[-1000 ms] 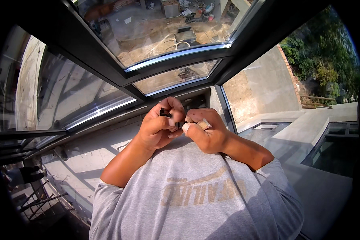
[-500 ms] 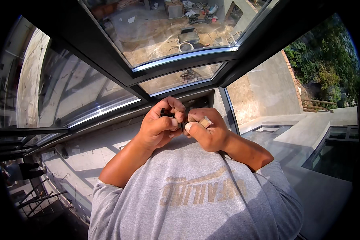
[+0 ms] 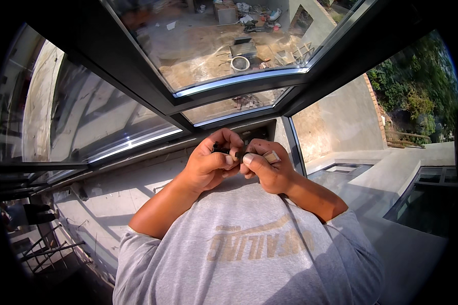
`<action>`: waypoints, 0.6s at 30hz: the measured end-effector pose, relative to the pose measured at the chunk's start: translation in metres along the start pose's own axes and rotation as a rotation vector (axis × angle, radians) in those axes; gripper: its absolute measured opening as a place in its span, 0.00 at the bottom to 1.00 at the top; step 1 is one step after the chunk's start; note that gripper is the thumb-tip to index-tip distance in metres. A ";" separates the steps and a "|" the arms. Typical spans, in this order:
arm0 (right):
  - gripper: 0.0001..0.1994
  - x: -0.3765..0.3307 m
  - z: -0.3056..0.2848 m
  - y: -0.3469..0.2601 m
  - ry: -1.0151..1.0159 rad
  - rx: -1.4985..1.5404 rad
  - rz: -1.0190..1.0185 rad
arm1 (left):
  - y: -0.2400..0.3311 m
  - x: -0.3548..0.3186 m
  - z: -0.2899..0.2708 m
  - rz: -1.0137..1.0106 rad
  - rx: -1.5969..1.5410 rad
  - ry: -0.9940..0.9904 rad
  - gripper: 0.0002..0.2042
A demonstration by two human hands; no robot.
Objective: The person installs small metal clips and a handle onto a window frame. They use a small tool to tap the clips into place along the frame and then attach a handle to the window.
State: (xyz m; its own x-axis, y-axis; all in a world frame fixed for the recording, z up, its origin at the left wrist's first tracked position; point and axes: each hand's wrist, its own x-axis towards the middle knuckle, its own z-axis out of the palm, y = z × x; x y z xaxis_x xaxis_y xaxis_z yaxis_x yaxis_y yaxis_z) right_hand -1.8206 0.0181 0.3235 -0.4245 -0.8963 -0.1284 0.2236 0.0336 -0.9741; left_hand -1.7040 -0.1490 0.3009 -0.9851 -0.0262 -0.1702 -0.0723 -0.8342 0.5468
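Overhead and ahead, a dark window frame [image 3: 137,76] with glass panes, opened over a dusty yard far below. Beneath it, a pale concrete sill [image 3: 117,188] in sun and shadow. Lower still, a grey T-shirt [image 3: 249,254] with faded lettering, filling the bottom of the view. Up from it, both forearms, converging just under the frame's corner. Left hand [image 3: 208,165] curled tight, fingers and thumb closed around a small dark part [image 3: 222,148], only its upper edge visible above the knuckles. Right hand [image 3: 267,170] pressed against the left, thumb tip touching the left thumb, fingers bent inward onto the same dark part, so both grips clamped together on it. Between the right fingers, a short tan stub [image 3: 271,156], pinched there too; kind of object impossible to tell. Dark part held up in front of the chest, close to the frame's lower rail but apart from it.
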 end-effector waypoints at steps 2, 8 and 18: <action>0.12 0.003 -0.006 0.004 -0.016 -0.035 -0.128 | -0.003 0.006 -0.004 0.021 -0.123 -0.083 0.15; 0.09 0.020 -0.022 -0.003 -0.086 -0.331 -0.549 | -0.006 0.019 -0.001 0.022 -0.309 -0.119 0.16; 0.07 0.027 -0.031 -0.007 -0.154 -0.293 -0.471 | -0.007 0.026 -0.002 0.019 -0.398 -0.091 0.19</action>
State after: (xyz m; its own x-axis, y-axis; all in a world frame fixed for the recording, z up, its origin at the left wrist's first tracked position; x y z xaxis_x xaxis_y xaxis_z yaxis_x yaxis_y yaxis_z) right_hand -1.8611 0.0076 0.3215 -0.2815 -0.8978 0.3388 -0.2204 -0.2832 -0.9334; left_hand -1.7289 -0.1448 0.2913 -0.9967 -0.0101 -0.0800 -0.0051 -0.9824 0.1865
